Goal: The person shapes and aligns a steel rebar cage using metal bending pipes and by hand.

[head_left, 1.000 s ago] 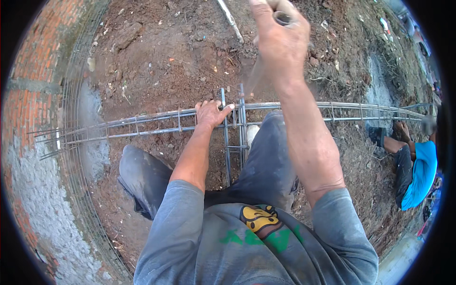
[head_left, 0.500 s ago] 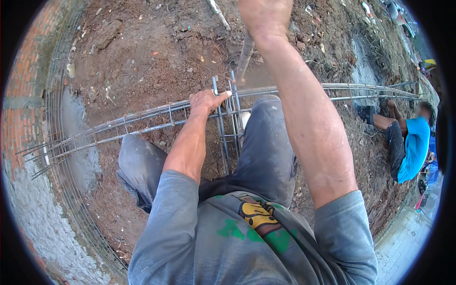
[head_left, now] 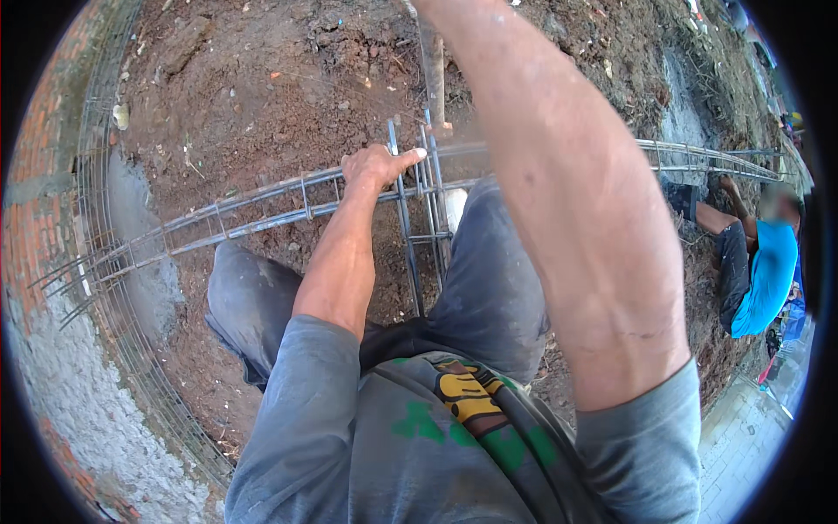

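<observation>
Left hand: clamped on horizontal rebar cage beside upright bars | right hand: now lifted beyond frame top, grip cannot be told | change: raised higher, tool hanging above joint.

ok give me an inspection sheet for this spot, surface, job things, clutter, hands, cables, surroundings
surface: bare red-brown soil, lumpy, with small stones
job's things: long rebar cage lying across the soil; upright bars meeting it by the knees; blurred wooden handle above the cage
clutter: pale scraps on the soil
hands: left hand gripping the cage where the upright bars meet it; right hand out of frame at the top, only its forearm shows
cables: nothing seen
surroundings: brick wall on the left with a second mesh along it; a person in a blue shirt on the right
</observation>
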`<state>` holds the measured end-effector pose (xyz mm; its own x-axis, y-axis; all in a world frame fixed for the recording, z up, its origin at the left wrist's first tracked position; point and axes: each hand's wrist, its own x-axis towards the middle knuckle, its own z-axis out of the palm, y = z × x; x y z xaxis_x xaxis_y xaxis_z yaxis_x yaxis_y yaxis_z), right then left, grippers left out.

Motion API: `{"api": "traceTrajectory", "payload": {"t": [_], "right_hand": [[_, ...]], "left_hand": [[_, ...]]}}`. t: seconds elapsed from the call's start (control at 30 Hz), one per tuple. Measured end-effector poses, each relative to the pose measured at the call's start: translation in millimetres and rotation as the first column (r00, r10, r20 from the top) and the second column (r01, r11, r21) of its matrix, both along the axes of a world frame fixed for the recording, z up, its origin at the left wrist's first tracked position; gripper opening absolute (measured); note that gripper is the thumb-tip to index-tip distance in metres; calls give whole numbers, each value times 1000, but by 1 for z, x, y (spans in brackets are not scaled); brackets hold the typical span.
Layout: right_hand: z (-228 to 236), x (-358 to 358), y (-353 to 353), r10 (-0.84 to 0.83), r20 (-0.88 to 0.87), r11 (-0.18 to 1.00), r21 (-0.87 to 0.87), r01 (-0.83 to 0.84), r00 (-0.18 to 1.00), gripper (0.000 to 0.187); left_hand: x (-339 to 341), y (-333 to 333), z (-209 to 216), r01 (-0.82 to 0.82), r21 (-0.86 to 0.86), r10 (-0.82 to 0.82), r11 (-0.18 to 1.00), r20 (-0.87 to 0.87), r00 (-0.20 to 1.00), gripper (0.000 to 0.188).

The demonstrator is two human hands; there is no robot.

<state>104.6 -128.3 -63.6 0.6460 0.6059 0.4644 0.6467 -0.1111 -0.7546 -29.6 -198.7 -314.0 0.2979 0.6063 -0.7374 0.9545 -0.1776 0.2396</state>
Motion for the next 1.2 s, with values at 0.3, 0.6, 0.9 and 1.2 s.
{"api": "traceTrajectory", "payload": {"t": [0.3, 0.6, 0.9, 1.2], "right_hand": [[-64, 55, 106, -20, 12, 977, -211, 22, 1000, 32], [-112, 116, 144, 10, 249, 977, -208, 44, 969, 30], [-39, 62, 18, 123, -634, 964, -105, -243, 763, 31], [-6, 46, -10, 183, -462, 886, -306, -349, 868, 60]], "left_hand": [[-7, -3, -9, 18, -56, -16, 998, 37, 999, 97], [-17, -16, -5, -16, 160, -15, 987, 192, 981, 76], [-34, -34, 4, -507, 183, 336, 843, 558, 759, 47], [36, 2, 136, -567, 254, 12, 784, 907, 422, 81]]}}
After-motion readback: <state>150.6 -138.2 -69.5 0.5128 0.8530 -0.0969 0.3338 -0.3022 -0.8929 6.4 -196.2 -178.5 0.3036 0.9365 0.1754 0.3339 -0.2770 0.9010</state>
